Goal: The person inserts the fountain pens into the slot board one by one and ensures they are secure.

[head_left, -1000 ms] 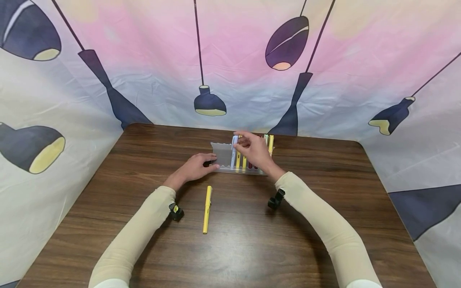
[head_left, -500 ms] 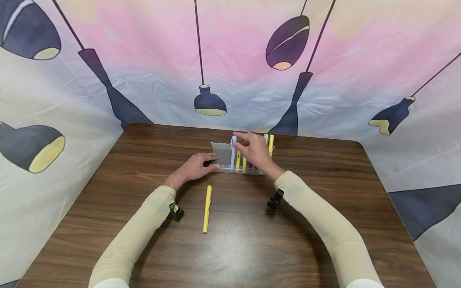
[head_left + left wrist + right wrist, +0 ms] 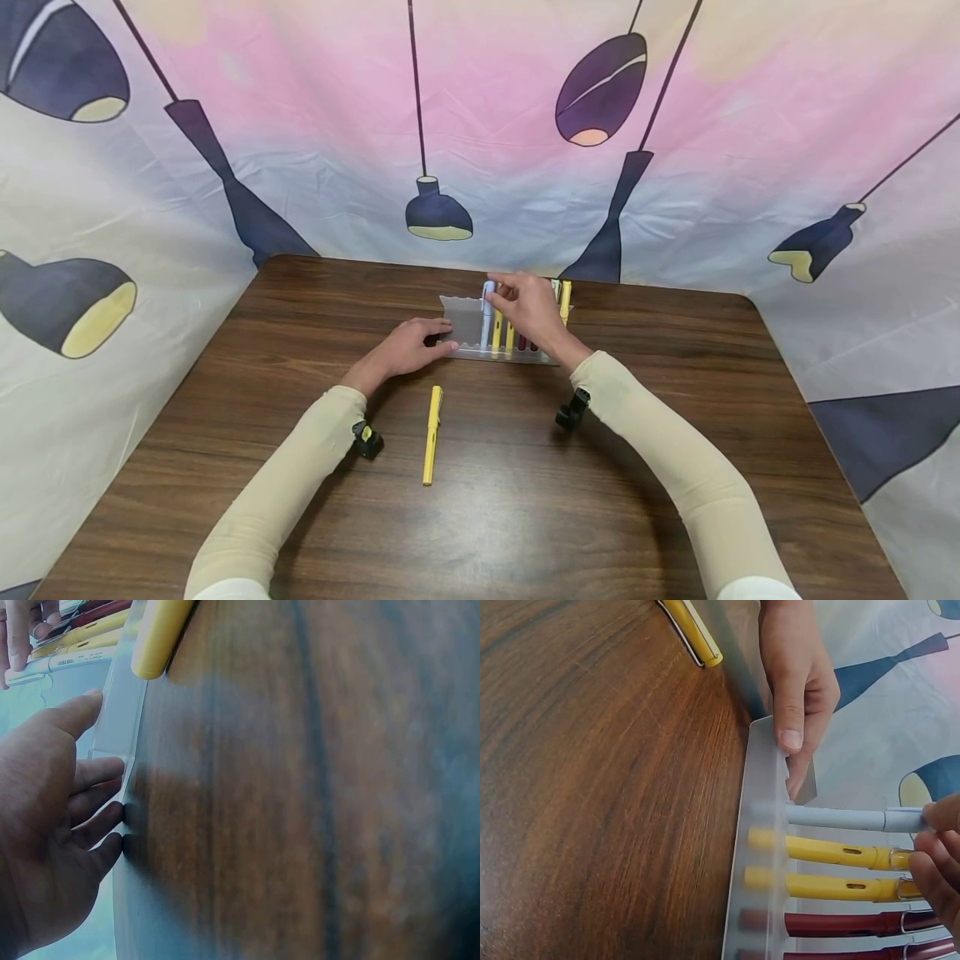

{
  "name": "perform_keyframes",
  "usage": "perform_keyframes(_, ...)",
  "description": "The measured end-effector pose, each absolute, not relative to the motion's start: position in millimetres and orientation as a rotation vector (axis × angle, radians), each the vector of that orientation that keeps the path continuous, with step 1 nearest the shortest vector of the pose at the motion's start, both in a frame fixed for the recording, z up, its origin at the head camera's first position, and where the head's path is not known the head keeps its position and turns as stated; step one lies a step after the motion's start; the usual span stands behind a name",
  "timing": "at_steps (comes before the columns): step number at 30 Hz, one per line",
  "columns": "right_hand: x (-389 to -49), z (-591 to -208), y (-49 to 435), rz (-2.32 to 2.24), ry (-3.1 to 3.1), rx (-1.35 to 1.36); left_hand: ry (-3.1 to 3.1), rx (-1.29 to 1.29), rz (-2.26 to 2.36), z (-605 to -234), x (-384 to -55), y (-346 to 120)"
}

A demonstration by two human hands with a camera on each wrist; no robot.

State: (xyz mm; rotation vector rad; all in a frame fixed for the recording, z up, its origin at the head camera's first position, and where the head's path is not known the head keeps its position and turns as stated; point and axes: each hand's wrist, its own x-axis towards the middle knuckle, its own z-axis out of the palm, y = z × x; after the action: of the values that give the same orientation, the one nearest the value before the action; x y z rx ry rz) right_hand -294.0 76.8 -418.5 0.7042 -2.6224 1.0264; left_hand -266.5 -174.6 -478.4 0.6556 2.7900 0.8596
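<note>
A clear plastic pen rack (image 3: 463,321) stands near the back of the table, with several pens upright in its slots. My right hand (image 3: 536,312) pinches the capped top of a light blue pen (image 3: 840,818), whose lower end sits in the rack beside two yellow pens (image 3: 832,850). Dark red pens (image 3: 840,924) follow, partly hidden behind my right hand in the head view. My left hand (image 3: 408,346) holds the rack's left end between thumb and fingers; the right wrist view shows the thumb (image 3: 790,727) lying at its front lip.
One more yellow pen (image 3: 432,433) lies on the brown wooden table (image 3: 525,500), in front of the rack. At the rack's right end stand a green pen (image 3: 556,288) and a yellow one. A cloth printed with lamps (image 3: 438,212) hangs behind the table.
Almost nothing differs: my right hand shifts very slightly at the top of the light blue pen. My left hand stays at the rack's end.
</note>
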Motion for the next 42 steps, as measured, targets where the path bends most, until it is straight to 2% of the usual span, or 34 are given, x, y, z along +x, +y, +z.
perform_keyframes(11,-276.5,-415.7,85.5,1.139,-2.611,0.673,2.785,0.626,0.854,-482.4,-268.4,-175.2)
perform_keyframes(34,-229.5,-449.2,106.1,1.323,-2.656,0.594,2.800,0.620,0.837,-481.4,-268.6,-174.5)
perform_keyframes(42,-210.4,-466.4,96.3,1.433,-2.746,0.708,2.789,0.606,0.846,-480.3,-269.4,-175.3)
